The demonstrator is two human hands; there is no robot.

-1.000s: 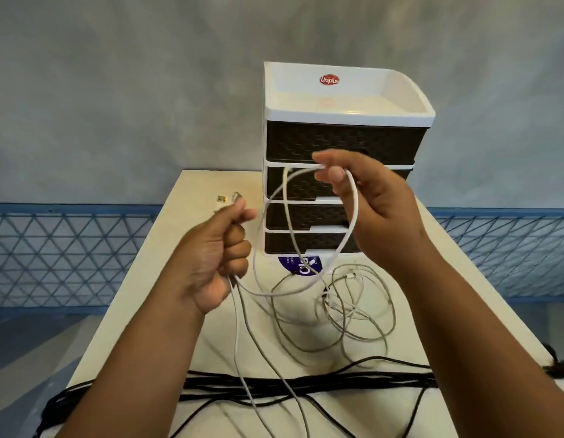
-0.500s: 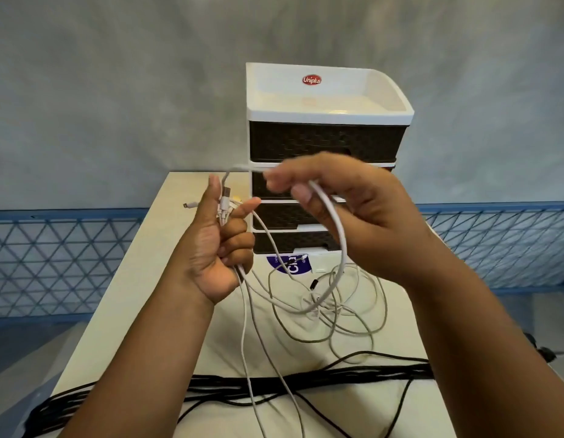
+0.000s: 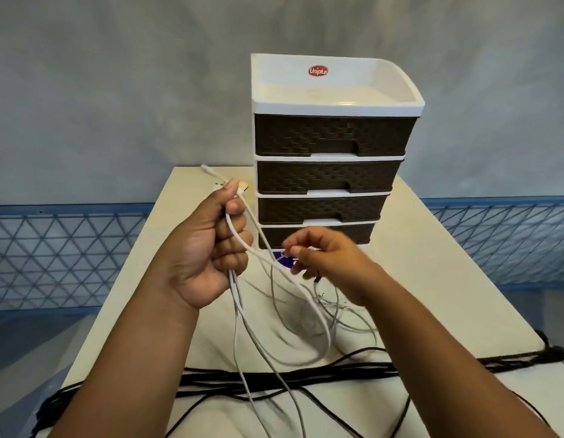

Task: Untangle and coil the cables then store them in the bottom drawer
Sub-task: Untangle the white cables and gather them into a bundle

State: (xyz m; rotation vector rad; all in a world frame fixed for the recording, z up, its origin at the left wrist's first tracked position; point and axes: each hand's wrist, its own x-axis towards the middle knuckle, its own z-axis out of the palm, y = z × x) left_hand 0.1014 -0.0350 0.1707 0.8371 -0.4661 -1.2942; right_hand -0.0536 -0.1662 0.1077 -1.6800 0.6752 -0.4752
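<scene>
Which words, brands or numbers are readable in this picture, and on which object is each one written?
"Uniplus": white letters on a red oval sticker, on the back wall of the drawer unit's white top tray.
Purple label on the table at the unit's foot: white print, mostly hidden behind the right hand, not readable.
No other text is visible.

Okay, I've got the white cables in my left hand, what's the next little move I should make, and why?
Probably lift the right hand back up to the left hand, laying the strand it pinches as another loop. The left hand grips the white cables with their plugs poking above the thumb, but long slack trails down over the table and crosses the black cables. All drawers of the drawer unit look closed.
</scene>
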